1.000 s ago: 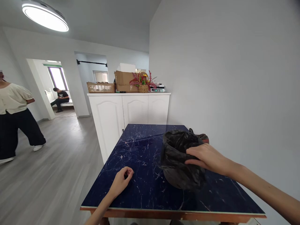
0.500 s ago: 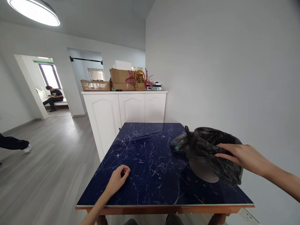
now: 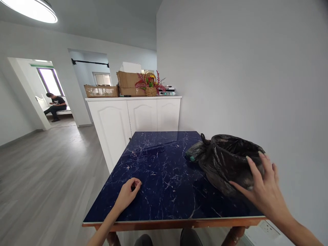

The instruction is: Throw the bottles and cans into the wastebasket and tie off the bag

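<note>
A black plastic bag (image 3: 220, 164) lines a round bin at the right side of the blue marbled table (image 3: 159, 184). Its mouth is open toward me, and a knotted bunch with something greenish sticks out on its left. My right hand (image 3: 263, 184) is at the bag's right front side with fingers spread, not closed on it. My left hand (image 3: 129, 192) rests on the table at the left front, its fingers curled into a loose ring with nothing visible in them.
A white cabinet (image 3: 110, 119) stands behind the table, bearing cardboard boxes (image 3: 129, 83) and a flower basket (image 3: 151, 90). A wall (image 3: 243, 75) runs along the right. Far left, a person (image 3: 56, 104) sits in another room.
My right hand has let go of the bag's rim and spread its fingers, moving nearer to me. The bag now hangs lower over the bin's front. A leg at the far left has left the view.
</note>
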The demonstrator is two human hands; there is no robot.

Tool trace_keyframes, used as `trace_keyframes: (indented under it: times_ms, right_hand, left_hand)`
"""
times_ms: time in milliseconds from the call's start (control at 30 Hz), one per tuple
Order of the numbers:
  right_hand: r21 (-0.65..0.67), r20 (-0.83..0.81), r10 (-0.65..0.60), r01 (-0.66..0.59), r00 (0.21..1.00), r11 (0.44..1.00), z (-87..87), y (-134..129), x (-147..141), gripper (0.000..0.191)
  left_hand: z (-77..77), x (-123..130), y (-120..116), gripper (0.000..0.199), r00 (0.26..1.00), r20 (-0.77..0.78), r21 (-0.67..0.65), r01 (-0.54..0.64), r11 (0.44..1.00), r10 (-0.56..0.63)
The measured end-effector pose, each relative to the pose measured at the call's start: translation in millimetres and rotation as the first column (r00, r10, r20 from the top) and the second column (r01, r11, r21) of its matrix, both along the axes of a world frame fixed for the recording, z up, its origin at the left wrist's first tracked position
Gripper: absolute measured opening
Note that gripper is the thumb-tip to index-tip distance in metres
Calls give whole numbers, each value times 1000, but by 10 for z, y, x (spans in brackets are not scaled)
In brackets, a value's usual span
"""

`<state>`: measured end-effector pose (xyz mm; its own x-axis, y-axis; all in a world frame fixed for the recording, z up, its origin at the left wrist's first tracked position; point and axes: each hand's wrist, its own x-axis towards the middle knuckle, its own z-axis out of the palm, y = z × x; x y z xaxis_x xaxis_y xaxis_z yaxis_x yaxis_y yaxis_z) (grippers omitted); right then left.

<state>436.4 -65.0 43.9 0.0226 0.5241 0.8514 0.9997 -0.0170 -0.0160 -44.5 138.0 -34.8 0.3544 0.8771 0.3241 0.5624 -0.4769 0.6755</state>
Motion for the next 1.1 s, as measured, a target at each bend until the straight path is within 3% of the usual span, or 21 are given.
trace_keyframes:
  times_ms: [167,233,300,400,500,633,900,1100]
  right_hand:
    - [-34,2,239,-239,971,970,-369,-9,-476,75]
    - [-162,-64,348,-353,935,921,-592,76,-653,69]
    - [-326,-194,401,-445,895,834,-814,210,-795,62]
    - [-480,-443,335,-536,832,695,-1077,466,-945,56]
    - [-523,-607,213,-587,766,618,-1233,700,-1053,62]
    - [-578,-621,115,-552,775,601,-1334,846,-1151,71]
    - [-588,-585,98,-505,805,632,-1351,827,-1177,68]
    - [-604,-613,67,-521,788,603,-1326,822,-1177,69]
  left_hand:
    - [-29,2,17,40,1000,-6,4,2,1000,-2]
    - [-39,5,22,39,1000,-8,7,-1,1000,1]
    - [-40,10,24,38,1000,-9,11,-3,1000,3]
    - [-23,20,20,38,1000,-11,16,-4,1000,4]
    - [0,29,14,37,1000,-11,17,-3,1000,4]
    - [18,37,10,37,1000,-7,8,-11,1000,11]
    - [30,45,2,39,999,-3,-15,-41,999,41]
    - [28,57,14,41,998,-7,-20,-64,998,64]
